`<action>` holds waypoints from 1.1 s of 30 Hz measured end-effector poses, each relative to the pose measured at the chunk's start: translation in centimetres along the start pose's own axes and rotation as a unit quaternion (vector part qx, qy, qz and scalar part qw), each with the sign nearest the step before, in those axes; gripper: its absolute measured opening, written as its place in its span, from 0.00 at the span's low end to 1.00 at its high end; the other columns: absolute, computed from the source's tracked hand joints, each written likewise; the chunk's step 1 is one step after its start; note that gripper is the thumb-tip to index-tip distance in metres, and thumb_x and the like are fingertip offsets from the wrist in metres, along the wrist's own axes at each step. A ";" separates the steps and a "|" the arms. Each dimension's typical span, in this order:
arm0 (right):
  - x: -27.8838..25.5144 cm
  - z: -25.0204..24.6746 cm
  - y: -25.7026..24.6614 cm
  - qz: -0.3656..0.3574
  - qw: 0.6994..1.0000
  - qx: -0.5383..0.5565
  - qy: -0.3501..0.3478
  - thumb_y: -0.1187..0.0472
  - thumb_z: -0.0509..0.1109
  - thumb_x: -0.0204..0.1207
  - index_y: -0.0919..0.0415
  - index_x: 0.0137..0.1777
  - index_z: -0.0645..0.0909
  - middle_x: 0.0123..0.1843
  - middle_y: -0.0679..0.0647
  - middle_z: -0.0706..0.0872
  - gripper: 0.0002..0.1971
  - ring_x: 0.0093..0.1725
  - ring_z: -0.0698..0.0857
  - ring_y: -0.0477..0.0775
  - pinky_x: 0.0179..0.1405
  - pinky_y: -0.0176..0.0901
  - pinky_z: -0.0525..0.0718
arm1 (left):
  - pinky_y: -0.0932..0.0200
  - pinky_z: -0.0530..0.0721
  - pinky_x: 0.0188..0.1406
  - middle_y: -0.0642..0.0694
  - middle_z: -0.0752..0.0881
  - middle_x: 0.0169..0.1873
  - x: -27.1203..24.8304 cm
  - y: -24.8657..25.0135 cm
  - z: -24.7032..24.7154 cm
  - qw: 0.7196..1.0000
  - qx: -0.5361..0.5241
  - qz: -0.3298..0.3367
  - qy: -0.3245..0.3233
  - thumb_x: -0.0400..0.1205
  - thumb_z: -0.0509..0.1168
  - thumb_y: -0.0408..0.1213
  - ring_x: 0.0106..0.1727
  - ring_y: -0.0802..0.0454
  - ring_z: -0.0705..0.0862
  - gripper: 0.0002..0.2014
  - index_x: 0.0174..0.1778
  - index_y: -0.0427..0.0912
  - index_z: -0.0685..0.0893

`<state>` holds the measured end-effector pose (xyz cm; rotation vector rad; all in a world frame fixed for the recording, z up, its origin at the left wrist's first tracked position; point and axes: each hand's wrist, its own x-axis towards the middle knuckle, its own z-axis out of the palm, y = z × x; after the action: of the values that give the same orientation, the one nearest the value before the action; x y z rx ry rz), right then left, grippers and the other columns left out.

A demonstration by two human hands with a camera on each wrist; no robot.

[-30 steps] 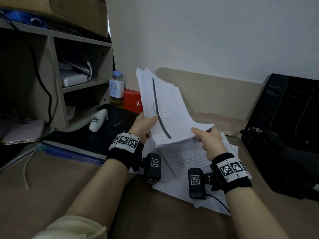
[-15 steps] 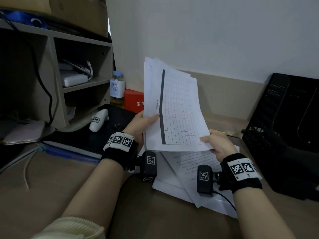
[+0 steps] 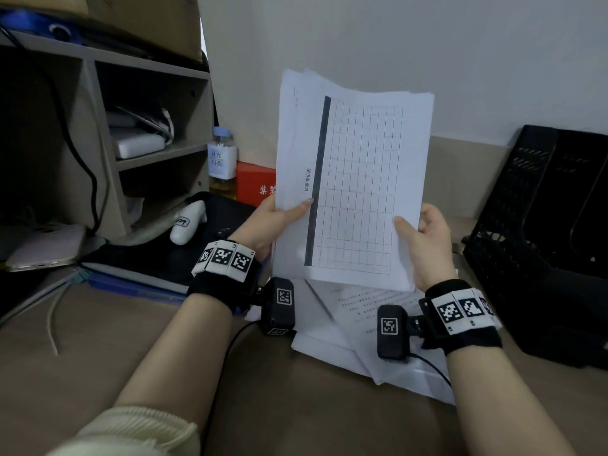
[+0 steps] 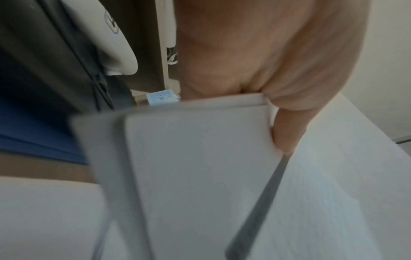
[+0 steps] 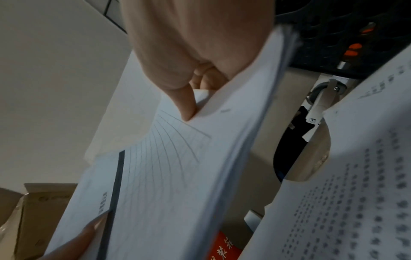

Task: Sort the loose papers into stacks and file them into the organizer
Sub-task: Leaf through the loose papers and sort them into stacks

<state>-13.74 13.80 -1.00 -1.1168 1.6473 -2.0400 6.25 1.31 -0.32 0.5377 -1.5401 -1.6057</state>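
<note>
Across the desk (image 3: 98, 373) I see, at far right, the black organizer (image 3: 539, 245); loose papers (image 3: 332, 343) lie beside it. Above them I hold a stack of grid sheets (image 3: 355, 179) upright. My left hand (image 3: 273, 222) pinches its lower left edge, thumb on front; my right hand (image 3: 424, 241) pinches the lower right corner.

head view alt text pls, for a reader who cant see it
Both hands hold a stack of papers upright above a desk, left hand at its left edge, right hand at its lower right. More loose papers lie beneath; a black organizer stands at right.
</note>
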 end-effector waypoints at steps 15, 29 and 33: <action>-0.5 0.9 -0.2 0.044 0.998 0.033 -0.043 0.61 0.70 0.79 0.53 0.55 0.82 0.50 0.44 0.89 0.07 0.46 0.88 0.38 0.38 0.29 0.84 | 0.57 0.81 0.67 0.47 0.88 0.62 0.3 -1.1 -0.1 0.994 0.096 -0.022 -0.056 0.81 0.71 0.35 0.63 0.56 0.86 0.17 0.66 0.42 0.83; 0.2 0.9 2.4 0.203 0.974 -0.040 -0.096 0.47 0.70 0.78 0.56 0.66 0.79 0.59 0.50 0.88 0.20 0.60 0.85 0.53 0.62 0.50 0.81 | 0.50 0.82 0.68 0.50 0.90 0.56 0.8 -3.4 0.0 0.990 0.114 -0.079 -0.008 0.75 0.77 0.40 0.60 0.53 0.87 0.18 0.60 0.44 0.87; 0.4 -0.4 2.2 0.206 0.968 -0.061 -0.132 0.45 0.71 0.76 0.56 0.68 0.79 0.60 0.50 0.88 0.24 0.60 0.86 0.52 0.62 0.53 0.83 | 0.54 0.84 0.64 0.53 0.90 0.55 0.7 -3.6 -0.5 0.987 0.135 -0.085 -0.003 0.73 0.78 0.45 0.59 0.56 0.87 0.15 0.54 0.50 0.87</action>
<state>-14.82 13.19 -2.94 -0.9383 1.7123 -1.4822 5.25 0.11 -3.70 0.8321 -1.7693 -1.5328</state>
